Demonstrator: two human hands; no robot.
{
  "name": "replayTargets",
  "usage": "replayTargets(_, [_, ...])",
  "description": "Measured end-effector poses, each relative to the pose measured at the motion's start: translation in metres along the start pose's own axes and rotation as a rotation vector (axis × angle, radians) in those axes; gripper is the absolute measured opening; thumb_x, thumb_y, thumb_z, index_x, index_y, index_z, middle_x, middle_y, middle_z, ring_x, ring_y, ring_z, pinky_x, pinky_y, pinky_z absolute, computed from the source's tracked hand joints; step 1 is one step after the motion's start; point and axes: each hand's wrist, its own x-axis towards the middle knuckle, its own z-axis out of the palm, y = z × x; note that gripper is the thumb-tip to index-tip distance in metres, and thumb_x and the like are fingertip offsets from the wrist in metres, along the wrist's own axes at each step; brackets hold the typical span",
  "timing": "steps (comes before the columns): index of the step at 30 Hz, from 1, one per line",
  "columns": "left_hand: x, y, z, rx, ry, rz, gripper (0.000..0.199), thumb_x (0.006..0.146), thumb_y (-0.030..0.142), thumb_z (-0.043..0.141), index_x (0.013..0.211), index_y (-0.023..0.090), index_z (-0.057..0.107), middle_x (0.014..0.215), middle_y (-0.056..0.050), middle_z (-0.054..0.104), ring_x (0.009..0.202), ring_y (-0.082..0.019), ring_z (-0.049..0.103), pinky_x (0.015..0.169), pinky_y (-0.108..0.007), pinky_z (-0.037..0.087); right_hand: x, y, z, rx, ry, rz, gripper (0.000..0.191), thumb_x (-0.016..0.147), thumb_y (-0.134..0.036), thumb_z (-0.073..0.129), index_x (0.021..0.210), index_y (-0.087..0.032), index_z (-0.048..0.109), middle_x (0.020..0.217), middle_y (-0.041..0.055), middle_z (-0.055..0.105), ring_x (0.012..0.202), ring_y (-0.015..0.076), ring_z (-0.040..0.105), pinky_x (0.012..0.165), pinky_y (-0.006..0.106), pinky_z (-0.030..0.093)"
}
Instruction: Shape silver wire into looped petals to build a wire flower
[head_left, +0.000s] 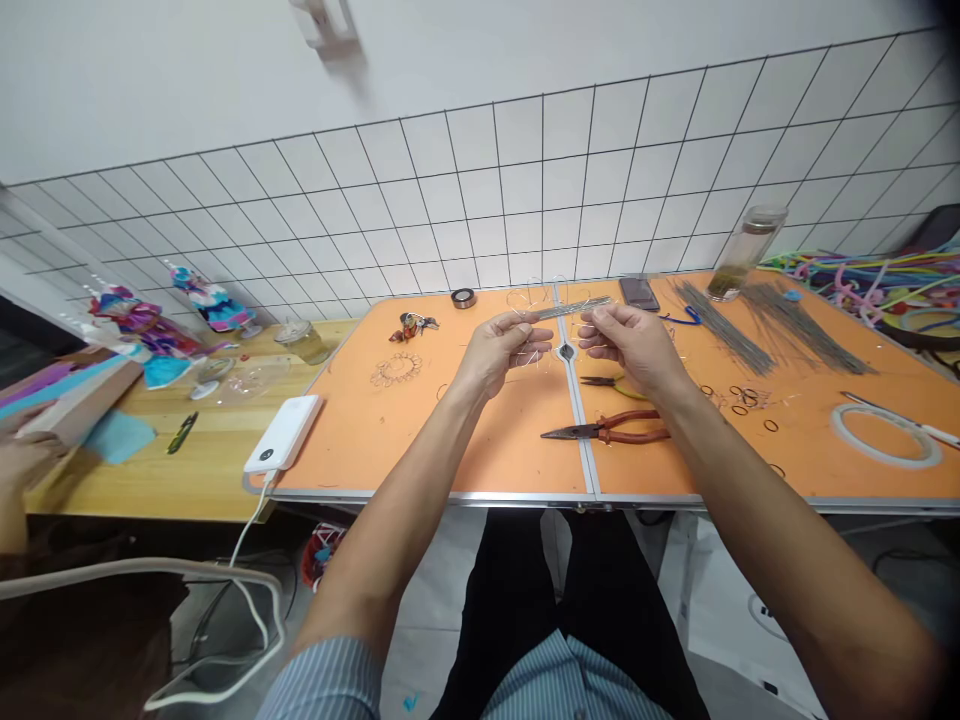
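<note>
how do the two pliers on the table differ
The red-handled pliers look longer than the yellow-handled pliers. The red-handled pliers lie fully in view, while the yellow-handled pliers lie closer to the right hand, their handle end just under it. Both lie flat on the orange table, noses pointing left.

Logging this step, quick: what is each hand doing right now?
Left hand: closed, pinching a thin wire bundle.
Right hand: closed, pinching the other end of the same bundle.
</note>
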Motion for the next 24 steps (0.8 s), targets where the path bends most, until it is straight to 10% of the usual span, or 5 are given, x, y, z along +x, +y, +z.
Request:
replayTargets(8, [-0.007, 0.003, -0.001, -0.038, -0.062, -0.075, 0.012, 0.102, 0.015, 0.081, 0.114, 0.014, 0.078, 0.097, -0.011, 0.091, 0.079, -0.021, 0.088, 0.08, -0.031, 0.067, 0.002, 0.001, -0.002, 0.107, -0.081, 0.125, 0.035, 0.092, -0.049, 0.1, 0.102, -0.02, 0.083, 0.093, 0.0046, 0.082, 0.078, 0.0115, 0.075, 0.073, 0.02, 0.064])
replayTargets(24, [-0.008, 0.005, -0.012, -0.067, -0.038, -0.072, 0.014, 0.096, 0.024, 0.091, 0.099, 0.016, 0.08, 0.099, -0.009, 0.09, 0.087, -0.018, 0.086, 0.091, -0.033, 0.067, 0.004, 0.017, 0.006, 0.068, -0.108, 0.082, 0.06, 0.073, -0.071, 0.108, 0.097, -0.023, 0.081, 0.099, 0.006, 0.083, 0.083, 0.0136, 0.077, 0.072, 0.02, 0.064])
